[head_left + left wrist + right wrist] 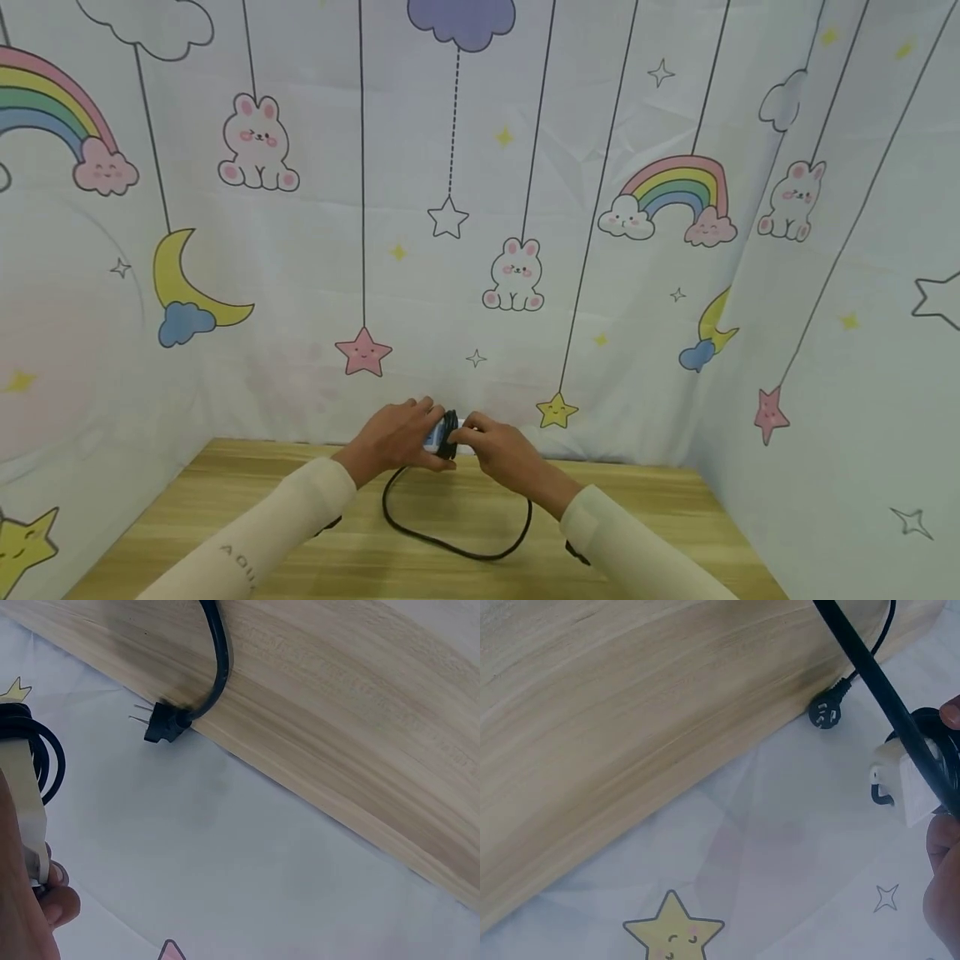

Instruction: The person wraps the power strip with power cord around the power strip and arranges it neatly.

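In the head view, my left hand (397, 435) grips a small white, box-shaped electrical device (433, 439) with a bluish face. Black power cord is wound round it in several turns (451, 433). Facing it from the other side, my right hand (501, 450) pinches the cord at the coil. A loose loop of cord (457, 548) hangs down between the forearms and overlaps the table. The device's white casing (900, 780) shows in the right wrist view. The cord's black plug (165, 724), prongs out, shows near the table edge in the left wrist view.
A wood-grain table (360, 558) lies under the hands. White cloth walls (300, 250) printed with rabbits, stars, moons and rainbows stand behind and on both sides. The back wall meets the table's far edge just beyond the hands.
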Action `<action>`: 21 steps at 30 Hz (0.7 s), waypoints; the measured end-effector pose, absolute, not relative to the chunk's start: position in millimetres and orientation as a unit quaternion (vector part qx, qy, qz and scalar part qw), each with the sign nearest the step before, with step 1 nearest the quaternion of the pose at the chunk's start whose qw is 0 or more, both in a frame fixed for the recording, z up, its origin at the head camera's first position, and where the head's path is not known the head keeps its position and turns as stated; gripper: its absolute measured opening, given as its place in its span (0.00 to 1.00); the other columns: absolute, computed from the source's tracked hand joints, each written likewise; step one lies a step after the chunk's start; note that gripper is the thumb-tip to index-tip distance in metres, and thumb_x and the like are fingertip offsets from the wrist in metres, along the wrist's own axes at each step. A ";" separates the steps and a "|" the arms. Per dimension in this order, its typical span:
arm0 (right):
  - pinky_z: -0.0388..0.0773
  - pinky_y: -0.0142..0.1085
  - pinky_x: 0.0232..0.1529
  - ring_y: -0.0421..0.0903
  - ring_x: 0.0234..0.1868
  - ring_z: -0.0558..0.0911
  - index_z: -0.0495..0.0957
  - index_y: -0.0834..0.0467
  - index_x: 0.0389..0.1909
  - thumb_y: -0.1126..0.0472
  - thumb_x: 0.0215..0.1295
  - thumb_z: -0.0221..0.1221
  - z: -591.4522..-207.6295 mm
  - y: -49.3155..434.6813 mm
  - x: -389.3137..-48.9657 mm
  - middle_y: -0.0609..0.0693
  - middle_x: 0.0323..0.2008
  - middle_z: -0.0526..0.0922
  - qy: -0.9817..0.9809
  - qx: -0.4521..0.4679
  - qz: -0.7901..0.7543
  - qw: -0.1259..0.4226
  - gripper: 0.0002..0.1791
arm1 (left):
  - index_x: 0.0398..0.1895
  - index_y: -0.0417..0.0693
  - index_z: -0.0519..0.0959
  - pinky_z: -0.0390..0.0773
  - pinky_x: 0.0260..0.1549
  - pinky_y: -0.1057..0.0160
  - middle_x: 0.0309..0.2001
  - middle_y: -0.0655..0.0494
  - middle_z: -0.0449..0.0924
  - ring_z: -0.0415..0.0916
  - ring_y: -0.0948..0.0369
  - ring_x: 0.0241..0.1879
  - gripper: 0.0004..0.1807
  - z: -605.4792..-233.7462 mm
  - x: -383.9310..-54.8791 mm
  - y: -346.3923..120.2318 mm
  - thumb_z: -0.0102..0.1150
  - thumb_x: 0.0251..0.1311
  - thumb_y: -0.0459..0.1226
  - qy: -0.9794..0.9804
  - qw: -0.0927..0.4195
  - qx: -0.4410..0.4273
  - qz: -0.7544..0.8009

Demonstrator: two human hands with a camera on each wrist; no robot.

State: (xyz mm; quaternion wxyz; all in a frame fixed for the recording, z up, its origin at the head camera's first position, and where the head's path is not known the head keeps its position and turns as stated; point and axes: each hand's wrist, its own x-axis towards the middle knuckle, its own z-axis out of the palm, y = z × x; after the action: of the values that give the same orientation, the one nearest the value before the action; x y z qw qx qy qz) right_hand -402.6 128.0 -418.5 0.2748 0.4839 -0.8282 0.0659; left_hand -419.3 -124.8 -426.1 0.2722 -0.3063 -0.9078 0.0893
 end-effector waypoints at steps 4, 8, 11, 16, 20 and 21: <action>0.72 0.24 0.31 0.36 0.30 0.76 0.85 0.48 0.57 0.74 0.76 0.67 -416.9 126.9 -402.6 0.48 0.48 0.84 -0.816 0.497 0.051 0.292 0.20 | 0.53 0.52 0.78 0.83 0.27 0.61 0.39 0.58 0.75 0.70 0.62 0.30 0.44 -426.7 -416.7 -118.9 0.64 0.61 0.80 -0.907 0.264 -0.313 0.094; 0.80 0.24 0.35 0.38 0.33 0.82 0.81 0.54 0.58 0.68 0.79 0.68 -416.1 125.6 -404.4 0.48 0.47 0.83 -0.809 0.501 0.061 0.302 0.13 | 0.49 0.54 0.76 0.81 0.24 0.62 0.38 0.59 0.73 0.67 0.63 0.29 0.39 -428.1 -414.4 -115.5 0.65 0.63 0.78 -0.904 0.258 -0.324 0.108; 0.82 0.24 0.36 0.39 0.33 0.83 0.80 0.55 0.54 0.62 0.79 0.69 -415.9 124.8 -406.8 0.48 0.44 0.83 -0.812 0.486 0.094 0.309 0.10 | 0.48 0.54 0.76 0.78 0.23 0.62 0.38 0.59 0.73 0.66 0.62 0.28 0.38 -429.5 -413.6 -115.1 0.63 0.65 0.78 -0.898 0.254 -0.338 0.125; 0.75 0.26 0.30 0.37 0.29 0.79 0.81 0.52 0.46 0.55 0.75 0.72 -416.7 125.5 -411.0 0.46 0.37 0.82 -0.828 0.437 0.154 0.316 0.10 | 0.52 0.55 0.77 0.73 0.22 0.63 0.37 0.59 0.72 0.62 0.62 0.26 0.39 -429.8 -412.7 -116.6 0.55 0.70 0.79 -0.889 0.257 -0.354 0.139; 0.71 0.27 0.31 0.35 0.28 0.73 0.79 0.51 0.44 0.53 0.74 0.72 -414.4 127.2 -410.8 0.45 0.35 0.82 -0.844 0.412 0.185 0.289 0.11 | 0.54 0.56 0.77 0.75 0.24 0.63 0.39 0.60 0.73 0.63 0.63 0.27 0.39 -428.5 -413.0 -117.6 0.51 0.71 0.79 -0.883 0.257 -0.368 0.138; 0.70 0.27 0.31 0.34 0.28 0.72 0.79 0.51 0.43 0.52 0.74 0.72 -413.2 127.7 -410.7 0.45 0.35 0.82 -0.847 0.409 0.194 0.278 0.11 | 0.54 0.56 0.77 0.76 0.25 0.63 0.39 0.60 0.73 0.64 0.64 0.28 0.38 -427.9 -412.7 -117.4 0.52 0.71 0.79 -0.882 0.255 -0.371 0.137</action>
State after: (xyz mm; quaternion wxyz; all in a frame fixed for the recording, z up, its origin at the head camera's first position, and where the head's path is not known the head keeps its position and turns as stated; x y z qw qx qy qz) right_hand -410.7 127.7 -413.2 0.2780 0.4092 -0.8472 0.1938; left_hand -412.7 -117.4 -427.9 0.2546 -0.3713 -0.8824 0.1368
